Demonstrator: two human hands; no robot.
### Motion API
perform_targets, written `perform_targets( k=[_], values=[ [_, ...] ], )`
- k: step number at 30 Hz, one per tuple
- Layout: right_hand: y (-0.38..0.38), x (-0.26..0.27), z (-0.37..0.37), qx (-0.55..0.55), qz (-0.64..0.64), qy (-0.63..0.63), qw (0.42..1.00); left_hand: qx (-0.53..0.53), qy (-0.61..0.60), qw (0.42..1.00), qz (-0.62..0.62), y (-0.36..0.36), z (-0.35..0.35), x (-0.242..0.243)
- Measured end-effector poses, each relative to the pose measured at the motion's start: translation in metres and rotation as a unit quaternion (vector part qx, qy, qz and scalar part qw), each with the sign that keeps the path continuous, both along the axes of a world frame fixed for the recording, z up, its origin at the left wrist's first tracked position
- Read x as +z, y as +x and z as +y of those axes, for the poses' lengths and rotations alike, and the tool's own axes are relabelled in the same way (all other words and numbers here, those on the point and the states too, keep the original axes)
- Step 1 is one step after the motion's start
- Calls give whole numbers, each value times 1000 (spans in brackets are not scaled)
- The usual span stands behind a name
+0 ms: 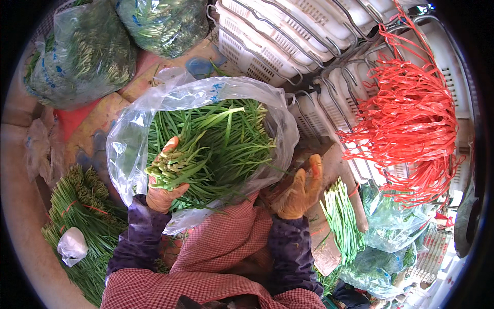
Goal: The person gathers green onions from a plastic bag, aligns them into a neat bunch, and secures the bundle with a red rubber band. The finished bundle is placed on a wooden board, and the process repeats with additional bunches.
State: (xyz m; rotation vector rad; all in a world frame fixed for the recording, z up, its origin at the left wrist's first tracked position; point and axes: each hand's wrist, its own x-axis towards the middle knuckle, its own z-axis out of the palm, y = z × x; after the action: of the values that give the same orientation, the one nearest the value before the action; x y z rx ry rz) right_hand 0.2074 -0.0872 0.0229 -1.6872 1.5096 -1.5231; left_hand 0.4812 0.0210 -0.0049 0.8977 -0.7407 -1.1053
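A large clear plastic bag stands with its mouth wide, filled with long green garlic chives. My left hand, in an orange glove, is at the bag's left side, around the pale cut ends of a bunch of chives. My right hand, gloved alike, is raised just right of the bag, fingers apart, with no bunch in it. Right of it, a small bunch of chives lies on a brown board, with a red tie near its upper end.
At the left lies a pile of tied chives with a white plastic roll or bundle. Filled bags stand at the upper left. White plastic crates are stacked behind, and red plastic ties hang at the right above more bags.
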Motion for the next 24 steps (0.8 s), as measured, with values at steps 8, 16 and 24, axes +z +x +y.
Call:
perform_targets(
  k=[8,16,24],
  values=[
    [57,6,-37,282,-211,182,918,20,-12,998,-61,-4,-1,1],
    [160,-8,-21,645,-63,20,761,50,14,997,-49,-18,-4,7],
    [134,-31,12,495,-107,90,858,6,-8,978,209,-65,-31,-9]
  ],
)
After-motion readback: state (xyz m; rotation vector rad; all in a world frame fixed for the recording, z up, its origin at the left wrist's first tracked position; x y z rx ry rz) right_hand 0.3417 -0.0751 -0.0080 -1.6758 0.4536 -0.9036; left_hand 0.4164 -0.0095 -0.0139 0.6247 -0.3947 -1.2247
